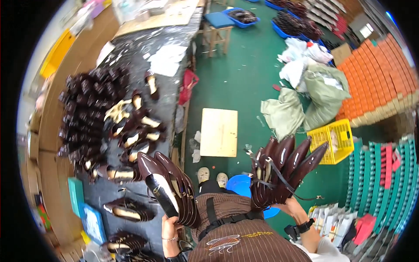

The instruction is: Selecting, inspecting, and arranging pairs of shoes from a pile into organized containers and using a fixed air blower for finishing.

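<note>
Holding a fanned stack of dark brown pointed shoes [172,190], the left hand [171,229] has its grip closed around them just above the surface [131,56]. The right hand [291,206] grips a second fan of shoes [281,172], raised over the green floor [235,78] near a blue tub [240,185].

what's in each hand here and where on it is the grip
Each hand holds a fanned stack of dark brown pointed shoes by the heel ends, toes pointing up: left hand on the left stack, right hand on the right stack.
</note>
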The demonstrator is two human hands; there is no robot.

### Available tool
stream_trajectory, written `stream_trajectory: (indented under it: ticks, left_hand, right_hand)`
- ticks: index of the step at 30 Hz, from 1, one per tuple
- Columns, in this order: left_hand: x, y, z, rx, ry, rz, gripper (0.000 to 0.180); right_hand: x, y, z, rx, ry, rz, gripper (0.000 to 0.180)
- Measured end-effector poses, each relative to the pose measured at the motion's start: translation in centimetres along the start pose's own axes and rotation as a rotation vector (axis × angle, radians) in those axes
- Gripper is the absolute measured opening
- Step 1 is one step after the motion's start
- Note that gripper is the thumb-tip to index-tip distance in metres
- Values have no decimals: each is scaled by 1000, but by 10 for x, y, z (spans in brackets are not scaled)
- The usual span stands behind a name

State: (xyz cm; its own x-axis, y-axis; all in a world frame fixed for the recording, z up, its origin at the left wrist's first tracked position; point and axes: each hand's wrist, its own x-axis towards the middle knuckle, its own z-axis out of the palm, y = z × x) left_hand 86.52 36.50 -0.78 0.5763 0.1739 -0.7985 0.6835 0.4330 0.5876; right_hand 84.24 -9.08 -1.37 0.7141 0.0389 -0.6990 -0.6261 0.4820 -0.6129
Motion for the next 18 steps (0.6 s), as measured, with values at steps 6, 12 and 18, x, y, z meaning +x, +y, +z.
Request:
stream_trajectory:
  ticks: [6, 12, 18]
  left_hand:
    - [58, 57, 97, 354, -104, -10, 26]
    - [102, 104, 193, 516, -205, 22, 32]
    - [155, 94, 314, 580, -280, -40, 33]
  right_hand:
    - [-26, 14, -42, 490, 214, -105, 49]
    - [-32, -8, -37, 1018, 204, -162, 57]
    - [86, -90, -82, 1111, 9, -137, 63]
